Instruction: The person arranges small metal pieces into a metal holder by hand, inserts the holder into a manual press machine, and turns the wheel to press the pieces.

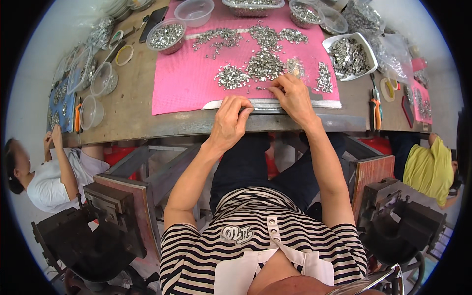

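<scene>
At the near edge of the pink mat point(184, 81), a narrow metal strip point(268, 107) lies crosswise between my hands. My left hand point(229, 121) is curled, its thumb and forefinger closed round the strip's left end. Above the strip's right part, my right hand point(295, 100) makes a pinch over the mat; whatever sits between its fingertips is too small to make out. Just beyond my fingers lie loose piles of small shiny metal pieces point(265, 65), with a smaller heap point(232, 77) to the left and another point(323, 78) to the right.
A white square bowl point(372, 55) of metal pieces stands right, a round tub point(167, 37) of them far left. Orange-handled pliers point(375, 109) lie right of the mat. Co-workers sit at the far left point(54, 177) and far right point(427, 167). Dark machines point(91, 231) flank me below.
</scene>
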`<state>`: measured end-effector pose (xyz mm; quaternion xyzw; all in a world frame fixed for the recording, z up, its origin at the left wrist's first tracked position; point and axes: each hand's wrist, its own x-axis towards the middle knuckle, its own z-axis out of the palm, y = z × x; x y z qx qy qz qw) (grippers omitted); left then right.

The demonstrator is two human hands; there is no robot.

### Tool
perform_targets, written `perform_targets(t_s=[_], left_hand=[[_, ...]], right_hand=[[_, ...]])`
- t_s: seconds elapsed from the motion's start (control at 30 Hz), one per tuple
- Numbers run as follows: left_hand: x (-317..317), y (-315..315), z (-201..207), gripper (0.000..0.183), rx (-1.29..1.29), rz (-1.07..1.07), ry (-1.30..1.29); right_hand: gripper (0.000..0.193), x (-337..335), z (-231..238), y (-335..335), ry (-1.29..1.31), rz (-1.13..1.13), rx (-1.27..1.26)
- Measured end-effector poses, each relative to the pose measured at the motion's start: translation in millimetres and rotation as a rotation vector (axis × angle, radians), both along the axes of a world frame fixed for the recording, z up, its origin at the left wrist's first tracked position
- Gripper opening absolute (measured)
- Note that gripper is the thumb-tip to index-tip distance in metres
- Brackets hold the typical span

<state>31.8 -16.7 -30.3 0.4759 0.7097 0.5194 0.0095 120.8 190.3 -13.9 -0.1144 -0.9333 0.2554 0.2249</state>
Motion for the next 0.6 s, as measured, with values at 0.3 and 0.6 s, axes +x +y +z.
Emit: perform_targets(t_s=[0.3,0.6], left_hand=[[3,2,13,0.013,-0.074,0.022,0.202],[-4,-2,9,0.012,-0.036,0.030,0.303]], right_hand=[[0.009,0,4,2,-0.016,0.047,0.113],[0.007,21,18,-22,0.085,0.093,-0.054]])
